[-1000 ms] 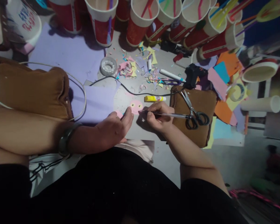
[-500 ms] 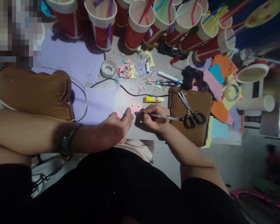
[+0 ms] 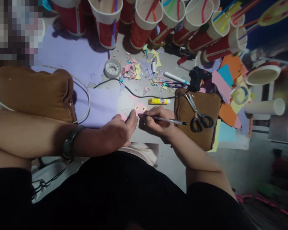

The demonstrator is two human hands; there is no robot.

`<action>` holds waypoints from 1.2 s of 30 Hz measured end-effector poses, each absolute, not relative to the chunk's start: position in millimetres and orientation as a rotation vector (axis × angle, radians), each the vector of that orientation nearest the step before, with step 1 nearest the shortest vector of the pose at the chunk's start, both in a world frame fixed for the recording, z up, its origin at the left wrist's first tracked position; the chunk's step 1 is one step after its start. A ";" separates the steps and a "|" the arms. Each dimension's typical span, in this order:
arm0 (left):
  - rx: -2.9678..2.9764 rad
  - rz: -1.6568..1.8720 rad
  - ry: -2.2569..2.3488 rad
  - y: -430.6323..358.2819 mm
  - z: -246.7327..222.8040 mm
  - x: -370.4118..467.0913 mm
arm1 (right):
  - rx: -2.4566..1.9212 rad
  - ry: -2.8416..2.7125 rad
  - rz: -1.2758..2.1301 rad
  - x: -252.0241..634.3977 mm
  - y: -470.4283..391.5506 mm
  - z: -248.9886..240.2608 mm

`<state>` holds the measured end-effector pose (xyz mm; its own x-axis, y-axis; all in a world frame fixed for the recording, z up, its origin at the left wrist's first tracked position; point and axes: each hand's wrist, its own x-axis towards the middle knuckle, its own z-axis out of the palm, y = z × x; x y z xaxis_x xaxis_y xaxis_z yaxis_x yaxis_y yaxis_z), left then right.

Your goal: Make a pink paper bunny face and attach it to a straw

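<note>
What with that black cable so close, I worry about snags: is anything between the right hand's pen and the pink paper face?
Nothing visible. The right hand holds the pen with its tip at the pink paper face; the black cable runs beyond the face, and the left hand is leftward.

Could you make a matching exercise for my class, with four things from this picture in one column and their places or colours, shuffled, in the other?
Column one
1. Scissors
2. Pen
3. Glue stick
4. Bracelet

Column two
A. Worn on the left arm
B. Yellow with a white end
C. Lying on a brown cushion
D. Held in the right hand

Pairs: 1-C, 2-D, 3-B, 4-A
</note>
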<state>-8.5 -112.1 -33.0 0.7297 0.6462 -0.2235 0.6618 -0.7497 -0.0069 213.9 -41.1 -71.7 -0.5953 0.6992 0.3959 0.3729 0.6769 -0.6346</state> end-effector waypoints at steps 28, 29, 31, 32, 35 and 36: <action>2.827 -0.251 1.095 -112.9 -36.5 -10.3 | -0.862 -2.252 0.736 213.1 -39.4 -70.1; 2.838 -0.252 1.093 -112.8 -36.5 -10.6 | -0.859 -2.247 0.748 213.0 -39.2 -70.5; 2.866 -0.262 1.078 -112.5 -35.8 -11.3 | -0.841 -2.228 0.771 213.8 -38.9 -73.4; 2.877 -0.271 1.069 -112.1 -35.0 -11.6 | -0.820 -2.203 0.777 215.0 -38.6 -76.2; 2.853 -0.315 1.043 -109.7 -30.5 -11.1 | -0.802 -2.045 0.708 222.3 -36.5 -88.9; 2.823 -0.340 1.038 -108.6 -28.5 -10.3 | -0.855 -1.982 0.678 225.5 -35.3 -93.4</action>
<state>-10.3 -108.6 -28.5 0.7403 0.6249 -0.2479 0.6506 -0.7589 0.0296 225.5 -35.3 -93.4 -0.4041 0.7730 0.4890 0.3116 0.6190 -0.7210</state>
